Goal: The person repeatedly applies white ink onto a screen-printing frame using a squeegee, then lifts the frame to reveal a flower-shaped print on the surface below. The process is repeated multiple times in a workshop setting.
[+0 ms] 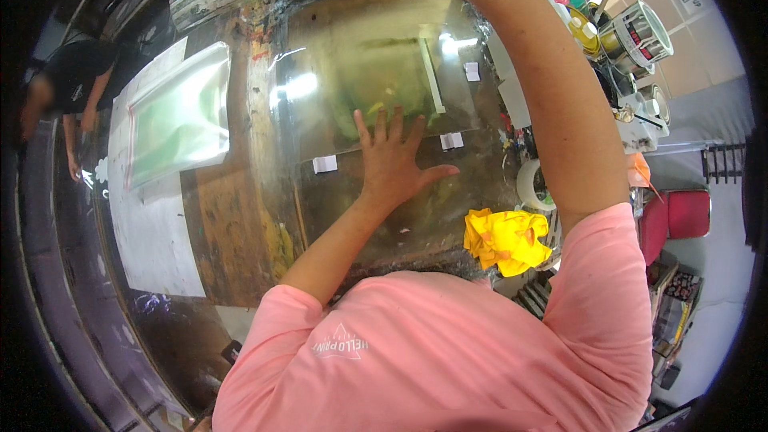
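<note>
My left hand (390, 158) lies flat with its fingers spread on a clear, glossy sheet (344, 124) over the table. It seems to hold nothing. Small white tabs sit around the sheet: one tab (325, 164) left of my wrist, another tab (452, 141) beside my thumb, and a third tab (472, 72) farther off. A narrow pale strip (431, 76) runs along the sheet beyond my fingers. My right forearm (520, 24) reaches far across the table, and its hand is cut off by the top edge.
A crumpled yellow cloth (508, 242) and a tape roll (534, 185) lie near my right side. Paint cans (640, 38) crowd the far right. To the left are clear film sheets (180, 112) on white paper (160, 240). Another person (76, 76) stands beyond them.
</note>
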A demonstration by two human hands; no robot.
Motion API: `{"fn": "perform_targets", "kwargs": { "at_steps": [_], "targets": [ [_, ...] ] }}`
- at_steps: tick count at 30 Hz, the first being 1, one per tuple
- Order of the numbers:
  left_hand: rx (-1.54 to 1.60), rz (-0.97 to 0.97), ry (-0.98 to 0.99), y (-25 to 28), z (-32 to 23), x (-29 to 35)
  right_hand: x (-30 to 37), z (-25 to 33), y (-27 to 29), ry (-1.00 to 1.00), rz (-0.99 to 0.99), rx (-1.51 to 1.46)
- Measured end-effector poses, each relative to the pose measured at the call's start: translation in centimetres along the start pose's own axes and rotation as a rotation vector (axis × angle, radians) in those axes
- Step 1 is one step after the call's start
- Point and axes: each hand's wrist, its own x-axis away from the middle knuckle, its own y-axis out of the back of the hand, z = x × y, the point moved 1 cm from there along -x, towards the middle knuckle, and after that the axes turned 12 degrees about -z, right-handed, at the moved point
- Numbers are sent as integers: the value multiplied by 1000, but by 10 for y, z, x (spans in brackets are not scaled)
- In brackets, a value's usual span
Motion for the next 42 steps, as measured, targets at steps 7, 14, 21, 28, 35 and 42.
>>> {"fn": "perform_targets", "kwargs": {
  "at_steps": [7, 14, 21, 28, 35, 42],
  "targets": [
    [25, -51, -49, -5, 1, 3, 9, 6, 3, -12, -51, -24],
    [36, -55, -57, -10, 1, 4, 9, 9, 3, -24, -36, -5],
    [232, -180, 117, 29, 12, -6, 12, 16, 8, -56, -49, -51],
    [1056, -486, 644, 164, 93, -29, 85, 35, 7, 28, 26, 48],
    [592, -168, 798, 112, 92, 51, 189, 34, -14, -73, 674, -301],
    [-62, -182, 536, 72, 107, 81, 251, 62, -16, -198, 737, -265]
  ]
}}
